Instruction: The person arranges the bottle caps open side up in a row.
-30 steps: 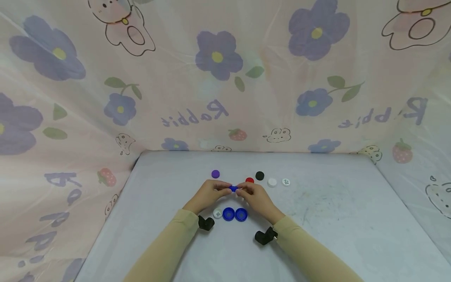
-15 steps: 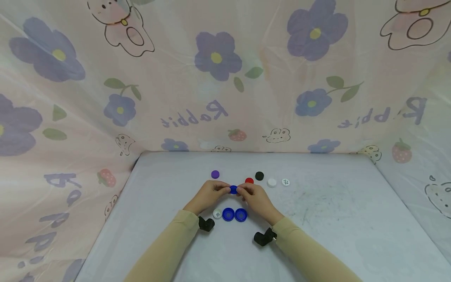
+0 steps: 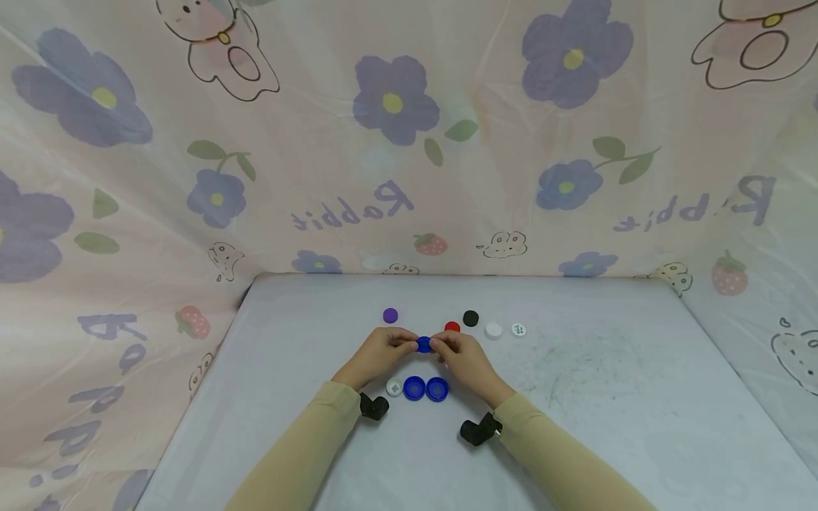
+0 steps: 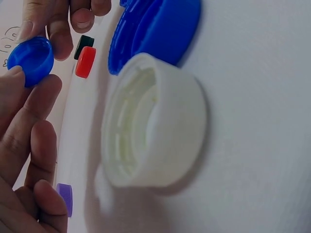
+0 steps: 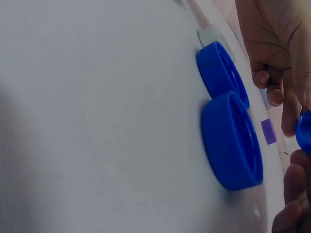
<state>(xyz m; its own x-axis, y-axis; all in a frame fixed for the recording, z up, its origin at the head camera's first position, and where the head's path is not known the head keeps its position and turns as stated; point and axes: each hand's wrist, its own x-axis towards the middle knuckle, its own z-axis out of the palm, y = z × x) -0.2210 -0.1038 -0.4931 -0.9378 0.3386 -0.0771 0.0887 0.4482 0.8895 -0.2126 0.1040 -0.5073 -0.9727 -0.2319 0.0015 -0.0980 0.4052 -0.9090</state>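
Note:
Both hands meet over the middle of the table and pinch one small blue cap between their fingertips. My left hand holds its left side and my right hand its right side. In the left wrist view the same small blue cap sits against the left fingers, with the right fingers on its far edge. In the right wrist view only a sliver of that cap shows at the frame's edge.
Two larger blue caps and a white cap lie open side up just in front of the wrists. Behind the hands lie a purple cap, a red cap, a black cap and two white caps. Flowered cloth walls the table.
The two hands have drawn slightly closer together around the small blue cap, which sits a touch lower. The caps on the table have not moved.

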